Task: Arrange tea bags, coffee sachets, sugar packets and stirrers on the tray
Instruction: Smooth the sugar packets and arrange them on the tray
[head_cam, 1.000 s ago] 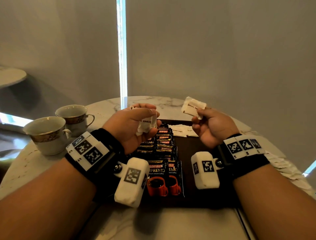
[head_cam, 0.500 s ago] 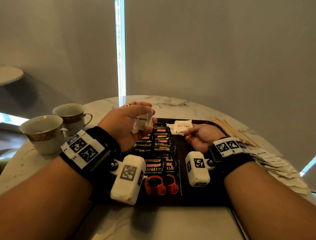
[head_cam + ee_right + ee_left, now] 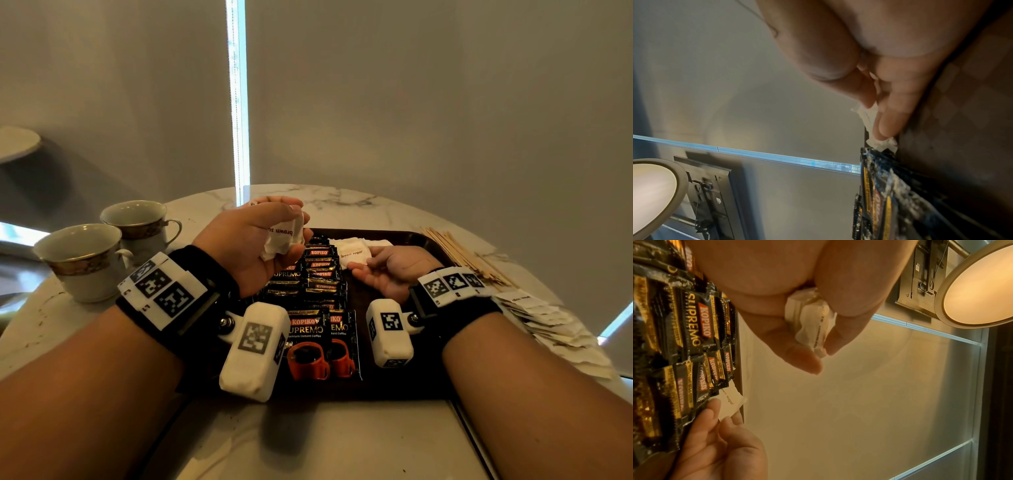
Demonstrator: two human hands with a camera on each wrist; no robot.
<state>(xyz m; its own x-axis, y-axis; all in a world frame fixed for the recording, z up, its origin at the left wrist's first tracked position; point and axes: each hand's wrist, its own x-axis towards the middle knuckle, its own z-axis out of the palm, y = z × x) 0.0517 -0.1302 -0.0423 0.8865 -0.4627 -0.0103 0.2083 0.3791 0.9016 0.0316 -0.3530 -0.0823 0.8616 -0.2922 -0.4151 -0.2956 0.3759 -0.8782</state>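
Head view showed the sugar step in hand: the left hand [image 3: 253, 240] held a crumpled bunch of sugar packets [image 3: 282, 236] above the coffee sachets [image 3: 318, 284] on the tray [image 3: 404, 383], its grip curled round them, while the right hand [image 3: 394, 270] set one packet [image 3: 352, 255] down at the far end. Stirrers [image 3: 462, 257] and tea bags [image 3: 555, 325] lay on the worktop — off the tray.

Left wrist view confirmed the bunch pinched between thumb and fingers [image 3: 846, 324].

Right wrist view showed fingertips [image 3: 888, 126] pinching that packet — next, probably, release and take another.
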